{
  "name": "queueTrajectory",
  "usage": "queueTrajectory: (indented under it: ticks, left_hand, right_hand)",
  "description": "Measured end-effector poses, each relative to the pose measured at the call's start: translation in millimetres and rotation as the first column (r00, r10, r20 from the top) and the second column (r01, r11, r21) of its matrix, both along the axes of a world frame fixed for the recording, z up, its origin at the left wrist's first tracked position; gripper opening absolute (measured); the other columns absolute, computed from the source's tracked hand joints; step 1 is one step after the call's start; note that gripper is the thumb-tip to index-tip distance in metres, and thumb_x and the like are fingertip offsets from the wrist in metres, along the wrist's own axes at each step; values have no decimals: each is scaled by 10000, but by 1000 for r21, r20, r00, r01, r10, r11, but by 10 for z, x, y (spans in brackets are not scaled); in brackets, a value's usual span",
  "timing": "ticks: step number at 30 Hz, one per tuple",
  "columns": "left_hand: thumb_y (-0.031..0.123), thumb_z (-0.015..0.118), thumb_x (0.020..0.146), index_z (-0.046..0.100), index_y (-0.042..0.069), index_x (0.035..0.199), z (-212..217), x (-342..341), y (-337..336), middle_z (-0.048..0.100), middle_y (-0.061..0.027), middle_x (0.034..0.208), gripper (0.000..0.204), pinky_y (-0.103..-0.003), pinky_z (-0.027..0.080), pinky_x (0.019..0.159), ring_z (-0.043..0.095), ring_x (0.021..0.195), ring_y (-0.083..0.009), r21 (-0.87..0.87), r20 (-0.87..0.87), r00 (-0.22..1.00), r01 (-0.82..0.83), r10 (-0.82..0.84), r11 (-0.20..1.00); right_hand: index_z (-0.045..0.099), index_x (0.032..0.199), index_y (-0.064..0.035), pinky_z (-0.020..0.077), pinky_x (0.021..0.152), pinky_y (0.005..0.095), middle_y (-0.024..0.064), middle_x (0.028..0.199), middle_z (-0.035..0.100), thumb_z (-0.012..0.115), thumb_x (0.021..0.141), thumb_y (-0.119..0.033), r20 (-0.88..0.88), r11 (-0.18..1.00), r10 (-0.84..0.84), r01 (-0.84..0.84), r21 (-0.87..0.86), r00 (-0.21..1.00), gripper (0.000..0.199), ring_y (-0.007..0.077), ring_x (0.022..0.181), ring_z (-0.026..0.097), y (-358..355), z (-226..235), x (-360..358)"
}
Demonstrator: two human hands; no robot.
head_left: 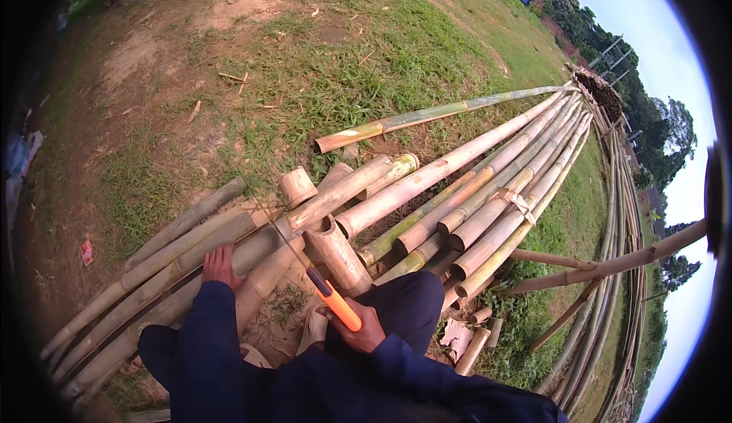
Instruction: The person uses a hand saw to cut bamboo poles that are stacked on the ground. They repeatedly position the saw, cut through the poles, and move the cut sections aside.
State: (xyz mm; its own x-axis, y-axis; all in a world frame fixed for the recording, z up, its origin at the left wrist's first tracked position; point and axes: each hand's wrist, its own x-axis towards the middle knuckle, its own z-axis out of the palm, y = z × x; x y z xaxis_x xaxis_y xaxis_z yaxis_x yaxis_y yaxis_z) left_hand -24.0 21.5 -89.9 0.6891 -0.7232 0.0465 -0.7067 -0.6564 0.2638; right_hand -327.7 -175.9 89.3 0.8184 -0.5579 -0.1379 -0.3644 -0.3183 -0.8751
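Observation:
In my right hand (364,330) is a hand saw (335,302) with an orange and black handle. Its thin blade shows nearly edge-on and slants up and left across a bamboo pole (258,248). On that same pole, left of the blade, my left hand (220,269) is clasped with its fingers curled over the top. Under the pole's far part stands a short, thick bamboo piece (338,255) with an open end. Another short bamboo stub (297,187) sits just beyond the blade.
Several long bamboo poles (488,213) fan away to the far right, some tied with a pale strip. A greenish pole (450,109) lies apart on the grass. Bamboo offcuts (473,350) lie right of my knee. A slanting wooden pole (610,264) props the right side.

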Motion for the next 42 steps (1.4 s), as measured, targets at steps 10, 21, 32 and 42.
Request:
queueTrajectory:
  ticks: [10, 21, 32, 42]
  left_hand:
    - [398, 672, 975, 638, 47, 909, 1136, 885, 738, 635, -135, 710, 359, -418, 525, 745, 686, 745, -294, -251, -221, 704, -710, 675, 658]
    - [496, 475, 1052, 592, 78, 1173, 696, 518, 864, 682, -176, 1042, 450, -514, 499, 896, 659, 984, -423, -296, -184, 837, -547, 515, 783]
    - [528, 488, 1033, 719, 80, 1168, 88, -181, 252, 715, -171, 1165, 522, -480, 430, 1060, 642, 1130, -346, -36, 10, 879, -476, 476, 879]
    - [537, 510, 1020, 735, 54, 1204, 408, -152, 189, 726, -221, 1167, 564, -468, 473, 1043, 669, 1114, -389, 118, -140, 874, -451, 464, 885]
  right_hand:
    - [660, 1209, 50, 474, 646, 206, 4, 913, 667, 695, 987, -51, 123, 993, 3, -18, 120, 992, 246, 45, 745, 578, 69, -341, -58]
    - [670, 1188, 56, 520, 822, 285, 84, 977, 717, 709, 977, -70, 16, 976, -55, 51, 212, 998, 249, 107, 890, 628, -9, -185, -18]
    - [678, 1166, 49, 486, 689, 236, 1, 838, 647, 736, 964, -113, 31, 954, -214, 202, 220, 976, 266, 79, 734, 589, 235, 132, -307]
    - [686, 1151, 50, 544, 807, 285, 113, 984, 752, 717, 949, -33, 63, 997, -74, 74, 2, 995, 221, 142, 869, 696, 169, 181, -337]
